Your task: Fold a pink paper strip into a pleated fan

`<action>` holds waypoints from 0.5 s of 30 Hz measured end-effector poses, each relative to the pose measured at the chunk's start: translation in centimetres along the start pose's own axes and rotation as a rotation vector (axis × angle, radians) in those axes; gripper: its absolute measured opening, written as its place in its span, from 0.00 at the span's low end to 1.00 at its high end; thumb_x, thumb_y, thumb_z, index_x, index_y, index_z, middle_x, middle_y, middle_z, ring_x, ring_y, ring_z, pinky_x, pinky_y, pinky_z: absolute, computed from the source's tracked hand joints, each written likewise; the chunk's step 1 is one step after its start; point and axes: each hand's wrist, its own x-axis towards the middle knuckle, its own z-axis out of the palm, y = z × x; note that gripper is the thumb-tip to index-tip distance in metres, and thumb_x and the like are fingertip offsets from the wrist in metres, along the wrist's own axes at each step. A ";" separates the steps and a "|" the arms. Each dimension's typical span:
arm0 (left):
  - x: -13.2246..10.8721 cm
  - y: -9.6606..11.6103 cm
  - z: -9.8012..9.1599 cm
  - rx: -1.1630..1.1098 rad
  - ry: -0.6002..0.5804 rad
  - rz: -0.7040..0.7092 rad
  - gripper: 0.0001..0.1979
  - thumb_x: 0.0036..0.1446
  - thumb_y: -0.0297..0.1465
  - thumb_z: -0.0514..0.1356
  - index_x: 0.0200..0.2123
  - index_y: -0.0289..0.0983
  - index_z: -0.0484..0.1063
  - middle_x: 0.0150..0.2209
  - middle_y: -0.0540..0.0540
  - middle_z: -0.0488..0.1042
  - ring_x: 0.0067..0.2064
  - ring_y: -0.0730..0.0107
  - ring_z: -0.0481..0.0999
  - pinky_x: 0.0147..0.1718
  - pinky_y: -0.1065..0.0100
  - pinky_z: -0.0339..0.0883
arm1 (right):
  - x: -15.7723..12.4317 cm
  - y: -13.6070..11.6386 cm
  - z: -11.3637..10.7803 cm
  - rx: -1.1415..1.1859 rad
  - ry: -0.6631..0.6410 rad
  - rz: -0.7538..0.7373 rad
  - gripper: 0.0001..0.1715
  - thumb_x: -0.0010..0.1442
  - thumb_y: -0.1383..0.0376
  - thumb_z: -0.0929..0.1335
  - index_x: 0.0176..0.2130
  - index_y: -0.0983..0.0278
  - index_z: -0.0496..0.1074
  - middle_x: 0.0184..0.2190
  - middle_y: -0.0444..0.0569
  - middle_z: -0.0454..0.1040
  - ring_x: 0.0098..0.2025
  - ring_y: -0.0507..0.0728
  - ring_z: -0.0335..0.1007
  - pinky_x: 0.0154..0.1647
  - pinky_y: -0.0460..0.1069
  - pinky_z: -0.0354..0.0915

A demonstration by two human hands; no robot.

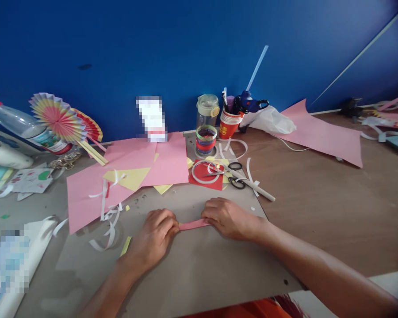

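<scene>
A narrow pink paper strip (193, 225) lies on the grey cutting mat (192, 265) between both hands. My left hand (154, 236) has its fingers curled and pressed on the strip's left end. My right hand (227, 217) is closed over the strip's right end, fingers bent down onto it. Most of the strip's ends are hidden under the fingers.
Pink paper sheets (135, 172) and a yellow piece (131, 178) lie behind the hands, with white paper curls (108, 216). Scissors (234, 174), a red square (212, 176), a taped jar (206, 139), a red cup of tools (229, 121) and paper fans (61, 117) sit further back.
</scene>
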 end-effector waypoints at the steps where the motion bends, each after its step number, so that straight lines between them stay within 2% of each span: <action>1: -0.1 0.0 0.1 0.019 0.004 -0.006 0.10 0.63 0.30 0.51 0.32 0.37 0.69 0.34 0.47 0.70 0.36 0.69 0.68 0.40 0.65 0.60 | 0.0 0.0 0.0 -0.006 -0.005 0.003 0.11 0.62 0.70 0.61 0.29 0.66 0.68 0.28 0.48 0.68 0.32 0.53 0.62 0.34 0.46 0.57; 9: 0.0 -0.1 0.4 0.019 0.001 -0.012 0.11 0.64 0.30 0.49 0.29 0.38 0.65 0.28 0.50 0.69 0.32 0.70 0.68 0.36 0.65 0.60 | 0.1 -0.1 0.0 -0.024 -0.028 0.024 0.12 0.62 0.71 0.60 0.29 0.66 0.68 0.28 0.49 0.69 0.32 0.53 0.61 0.35 0.46 0.56; 15: 0.3 0.1 0.1 0.020 -0.002 -0.061 0.11 0.64 0.34 0.49 0.30 0.39 0.65 0.27 0.50 0.71 0.30 0.70 0.69 0.34 0.66 0.61 | 0.2 0.0 -0.1 -0.052 -0.024 0.015 0.13 0.63 0.70 0.59 0.30 0.66 0.68 0.29 0.50 0.69 0.33 0.53 0.62 0.35 0.47 0.56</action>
